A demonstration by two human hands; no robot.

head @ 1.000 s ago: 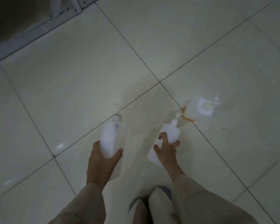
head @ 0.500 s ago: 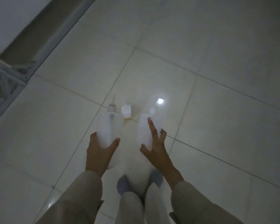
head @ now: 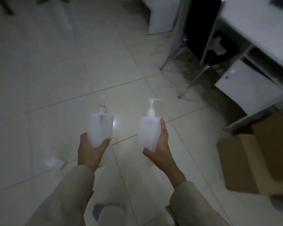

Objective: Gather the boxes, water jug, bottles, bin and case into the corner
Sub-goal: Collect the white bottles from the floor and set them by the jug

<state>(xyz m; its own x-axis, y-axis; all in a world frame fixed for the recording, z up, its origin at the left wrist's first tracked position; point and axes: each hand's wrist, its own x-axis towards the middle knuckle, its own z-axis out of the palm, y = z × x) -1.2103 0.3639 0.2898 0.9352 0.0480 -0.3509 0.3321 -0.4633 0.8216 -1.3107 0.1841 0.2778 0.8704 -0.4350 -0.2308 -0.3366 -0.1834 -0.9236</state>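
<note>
Two frosted plastic pump bottles (head: 100, 126) (head: 149, 129) held.

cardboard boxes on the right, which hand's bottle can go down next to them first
Right, probably. The right hand grips its pump bottle on the side nearer the cardboard boxes; the left hand is farther away.

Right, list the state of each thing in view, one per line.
Left bottle: upright, held off the floor by left hand.
Right bottle: upright, held by right hand.
Boxes: on the floor, at right.
Small white item: on the floor.
</note>
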